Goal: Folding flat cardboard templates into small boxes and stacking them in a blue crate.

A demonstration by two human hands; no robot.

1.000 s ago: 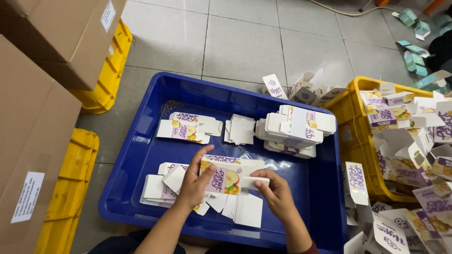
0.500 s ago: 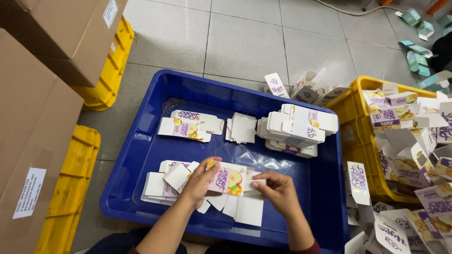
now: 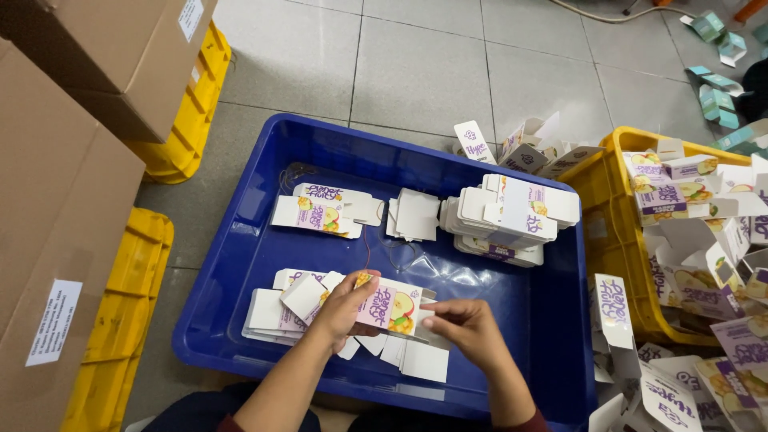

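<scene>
My left hand grips the left end of a flat white carton blank printed with fruit and purple lettering. My right hand pinches its right end flap. I hold it low over a fanned pile of flat blanks at the near side of the blue bin. A taller stack of blanks sits at the bin's far right, a small white stack in the middle, and two loose blanks at the far left.
A yellow crate at the right overflows with opened cartons. More cartons lie on the floor beside it. Brown cardboard boxes rest on yellow crates at the left. Teal cartons lie far right.
Both hands have lowered the carton blank toward the near pile, and my right hand has shifted from the end flap's edge to pinching it closer in.
</scene>
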